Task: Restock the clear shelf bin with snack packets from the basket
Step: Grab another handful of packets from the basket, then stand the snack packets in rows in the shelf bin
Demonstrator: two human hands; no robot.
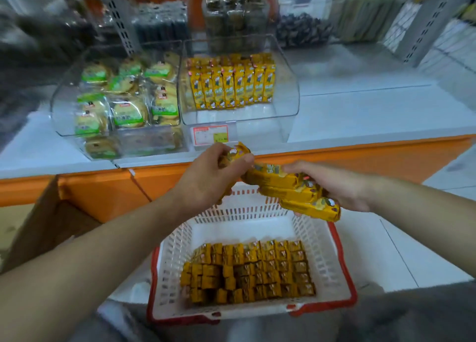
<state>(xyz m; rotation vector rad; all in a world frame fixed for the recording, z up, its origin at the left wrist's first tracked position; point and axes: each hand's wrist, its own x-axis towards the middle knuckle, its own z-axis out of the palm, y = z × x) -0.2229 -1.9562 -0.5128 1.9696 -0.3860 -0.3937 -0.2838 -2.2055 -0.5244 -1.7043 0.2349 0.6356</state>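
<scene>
The left hand (213,177) curls its fingers round a yellow packet (238,151), perhaps more than one given the blur. The right hand (342,187) grips a bundle of yellow packets (291,189) just beside it. Both hang over the white basket (332,264), whose near half holds stacked packets (252,272); beyond, on the shelf (360,115), the clear bin (288,92) holds upright rows of packets (231,84).
</scene>
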